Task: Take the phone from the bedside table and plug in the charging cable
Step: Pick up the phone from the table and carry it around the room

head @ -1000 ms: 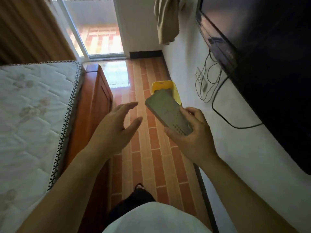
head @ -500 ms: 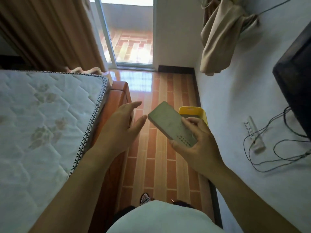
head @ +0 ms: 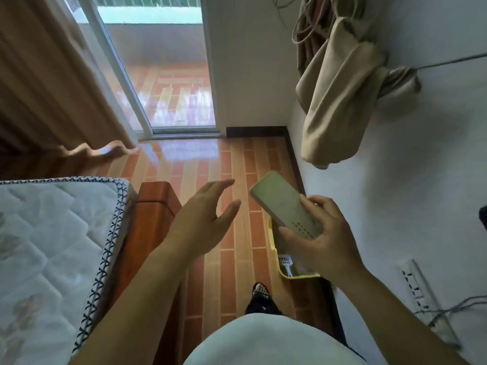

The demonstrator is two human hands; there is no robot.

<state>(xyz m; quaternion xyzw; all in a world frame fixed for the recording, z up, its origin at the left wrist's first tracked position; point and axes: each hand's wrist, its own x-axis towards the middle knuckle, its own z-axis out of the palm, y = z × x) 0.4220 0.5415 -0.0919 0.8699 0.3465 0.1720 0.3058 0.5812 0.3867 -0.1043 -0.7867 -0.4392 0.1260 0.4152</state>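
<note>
This is a bedroom in a home. A bare quilted mattress (head: pixel 44 241) with a patterned black-and-white edge trim sits on a reddish wooden bed frame (head: pixel 155 206) at the left. The floor (head: pixel 216 164) is laid in glossy orange and tan plank-pattern tiles. A sliding glass door (head: pixel 158 83) opens onto a tiled balcony, with a long brown curtain (head: pixel 44 83) drawn to its left. On the white wall (head: pixel 421 180) at the right, a beige garment (head: pixel 342 101) hangs near some looped cords, and a white power strip (head: pixel 415 281) with cables plugged in is fixed lower down. A yellow plastic bin (head: pixel 279 264) stands on the floor by the wall.
</note>
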